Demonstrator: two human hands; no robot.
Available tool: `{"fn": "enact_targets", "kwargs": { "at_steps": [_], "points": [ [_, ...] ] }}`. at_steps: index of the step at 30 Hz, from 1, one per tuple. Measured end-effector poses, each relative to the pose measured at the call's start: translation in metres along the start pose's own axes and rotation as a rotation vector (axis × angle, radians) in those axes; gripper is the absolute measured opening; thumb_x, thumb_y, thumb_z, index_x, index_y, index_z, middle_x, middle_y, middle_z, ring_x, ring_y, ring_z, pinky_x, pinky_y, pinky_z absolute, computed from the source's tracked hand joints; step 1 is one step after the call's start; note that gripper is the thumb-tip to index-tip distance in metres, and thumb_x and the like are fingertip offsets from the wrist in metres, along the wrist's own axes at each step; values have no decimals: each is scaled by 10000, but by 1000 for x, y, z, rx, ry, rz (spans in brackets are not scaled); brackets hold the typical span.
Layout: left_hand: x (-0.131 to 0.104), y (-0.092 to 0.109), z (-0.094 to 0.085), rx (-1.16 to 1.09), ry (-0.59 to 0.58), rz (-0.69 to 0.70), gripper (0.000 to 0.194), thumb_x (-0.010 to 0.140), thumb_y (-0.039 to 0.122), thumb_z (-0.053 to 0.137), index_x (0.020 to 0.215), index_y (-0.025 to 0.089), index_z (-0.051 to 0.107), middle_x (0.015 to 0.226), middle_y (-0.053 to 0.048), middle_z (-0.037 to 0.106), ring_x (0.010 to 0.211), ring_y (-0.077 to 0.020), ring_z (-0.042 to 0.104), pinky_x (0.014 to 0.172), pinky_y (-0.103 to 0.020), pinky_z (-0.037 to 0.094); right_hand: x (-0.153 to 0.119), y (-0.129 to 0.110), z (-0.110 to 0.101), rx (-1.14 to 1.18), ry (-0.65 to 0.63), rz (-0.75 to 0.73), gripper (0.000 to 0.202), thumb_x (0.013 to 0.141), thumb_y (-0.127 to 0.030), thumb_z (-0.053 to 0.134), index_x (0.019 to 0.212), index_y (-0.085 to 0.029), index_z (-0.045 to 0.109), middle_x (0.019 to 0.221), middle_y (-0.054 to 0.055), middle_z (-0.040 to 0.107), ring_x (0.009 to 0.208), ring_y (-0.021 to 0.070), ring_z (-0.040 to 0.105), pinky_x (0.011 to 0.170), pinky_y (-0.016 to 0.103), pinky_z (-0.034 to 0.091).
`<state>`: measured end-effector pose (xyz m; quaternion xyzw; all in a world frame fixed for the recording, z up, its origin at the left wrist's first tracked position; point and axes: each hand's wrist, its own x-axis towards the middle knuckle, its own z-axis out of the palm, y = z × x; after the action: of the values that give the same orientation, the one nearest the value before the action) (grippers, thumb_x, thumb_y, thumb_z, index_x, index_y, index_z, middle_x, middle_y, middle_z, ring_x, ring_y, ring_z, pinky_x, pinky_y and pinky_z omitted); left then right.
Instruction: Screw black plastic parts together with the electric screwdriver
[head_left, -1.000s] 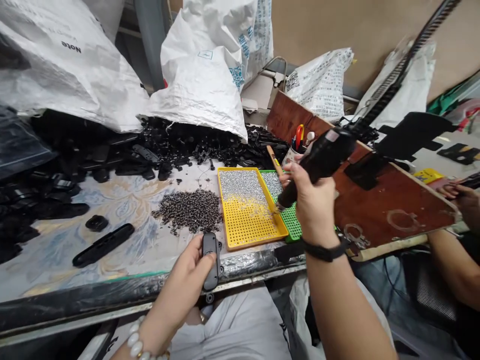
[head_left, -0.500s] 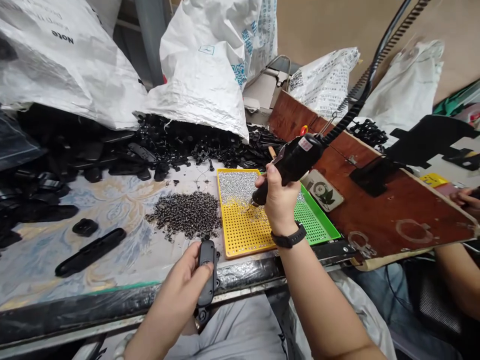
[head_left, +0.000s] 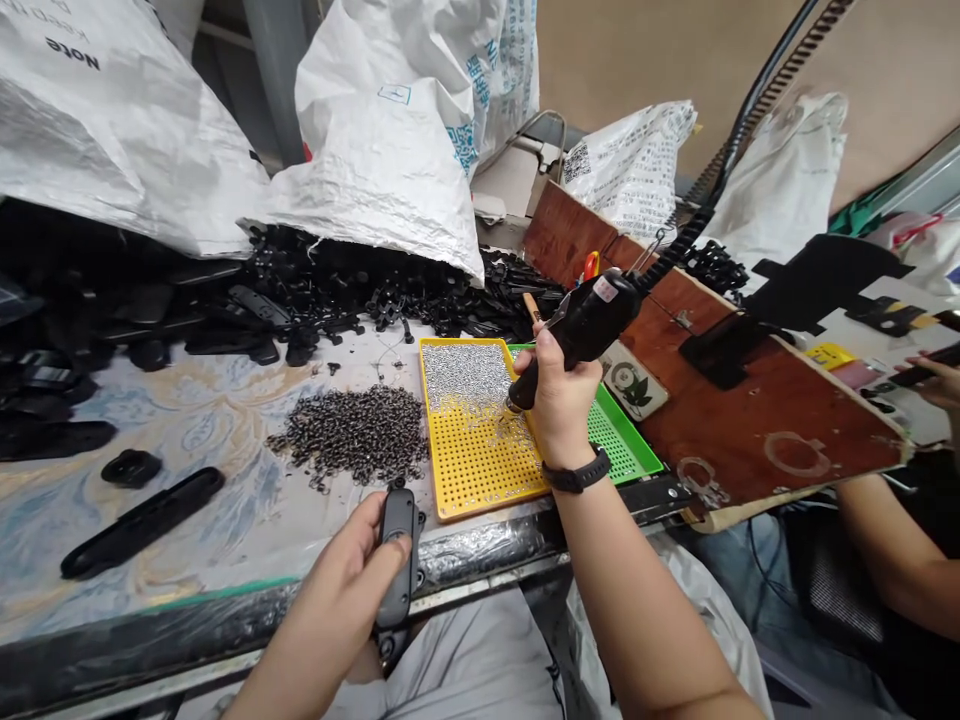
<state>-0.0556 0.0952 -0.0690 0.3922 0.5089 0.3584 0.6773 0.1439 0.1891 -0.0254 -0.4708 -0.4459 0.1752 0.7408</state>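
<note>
My left hand [head_left: 360,565] is closed round a black plastic part [head_left: 397,550], long and rounded, at the table's front edge, thumb pressed on its face. A black electric screwdriver [head_left: 592,320] is gripped in my right hand [head_left: 559,395], its tip pointing down and left over the yellow tray [head_left: 442,500]. Small silvery screws [head_left: 469,375] fill the far half of that tray, and its near half shows rows of holes. The tip is partly hidden, so I cannot tell whether it touches a screw. Left of the tray lies a heap of small dark metal pieces [head_left: 352,430].
A green tray [head_left: 634,450] adjoins the yellow one, beside a reddish wooden board [head_left: 720,420]. Black plastic parts [head_left: 322,300] pile up at the back under white sacks [head_left: 390,150]. A long black piece [head_left: 142,525] lies at left. Another person's hand [head_left: 941,375] shows far right.
The view has shifted, so most things sit slightly further left. Both hands keep their hold; the screwdriver tip now appears nearer the tray's right side, a little higher.
</note>
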Motion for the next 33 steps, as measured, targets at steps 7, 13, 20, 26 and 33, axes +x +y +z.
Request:
{"fn": "enact_targets", "kwargs": {
  "at_steps": [7, 13, 20, 26, 33],
  "points": [
    [-2, 4, 4, 16, 44, -14, 319, 755, 342, 571, 1054, 231, 580, 1004, -11, 691, 951, -221, 608, 864, -276, 443, 2, -10, -20, 13, 15, -60, 235, 743, -398, 636, 723, -168, 588, 497, -60, 539, 436, 73, 519, 483, 214, 435],
    [0, 3, 4, -18, 19, -26, 306, 753, 332, 569, 1043, 239, 563, 1000, -7, 688, 986, -234, 597, 895, -292, 433, -8, -10, -28, 28, 1, -3, 233, 742, -399, 638, 727, -173, 580, 515, -57, 543, 428, 73, 518, 454, 211, 421],
    [4, -1, -3, 38, -33, -54, 372, 769, 366, 572, 1119, 245, 532, 1091, -8, 657, 1032, -218, 575, 918, -276, 408, -16, -4, -28, -17, -30, 29, 235, 762, -389, 613, 677, -174, 575, 508, -52, 552, 459, 77, 529, 492, 217, 435],
    [-1, 3, 4, -23, 47, -69, 329, 769, 330, 567, 1085, 236, 560, 1022, -18, 672, 1019, -227, 580, 863, -280, 428, -19, 0, -29, 13, -31, 56, 190, 764, -363, 626, 757, -176, 601, 511, -51, 575, 477, 84, 541, 516, 221, 433],
    [1, -1, 2, -26, -12, -63, 417, 758, 361, 582, 1145, 220, 522, 1055, -39, 655, 1046, -258, 577, 790, -307, 455, -21, 0, -28, -13, -50, 25, 168, 767, -350, 621, 798, -188, 587, 517, -54, 567, 480, 94, 542, 528, 237, 448]
  ]
}}
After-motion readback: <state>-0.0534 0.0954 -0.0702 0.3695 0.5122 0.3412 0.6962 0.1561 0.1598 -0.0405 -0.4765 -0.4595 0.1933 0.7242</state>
